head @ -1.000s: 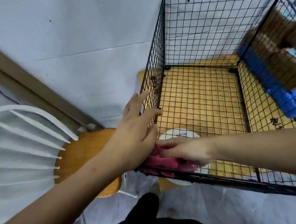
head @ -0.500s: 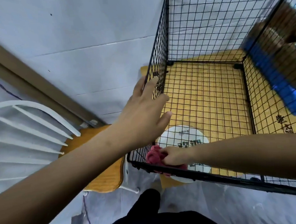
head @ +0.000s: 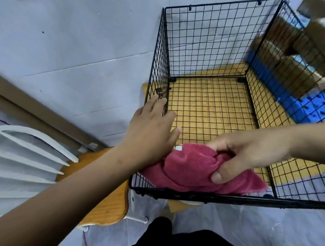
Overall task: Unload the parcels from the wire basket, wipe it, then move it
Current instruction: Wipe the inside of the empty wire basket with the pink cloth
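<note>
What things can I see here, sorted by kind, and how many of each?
Hands: 2, left hand and right hand
Wire basket: 1
Pink cloth: 1
Chair: 1
Blue crate: 1
Total: 6; the cardboard boxes behind are too blurred to count.

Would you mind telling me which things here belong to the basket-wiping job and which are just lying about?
Part of the job:
wire basket
pink cloth, bunched in the right hand
left hand, against the basket's left wall
cardboard parcels, outside the basket

Just lying about:
white chair
wooden stool

Black wire basket, fuzzy cloth
</note>
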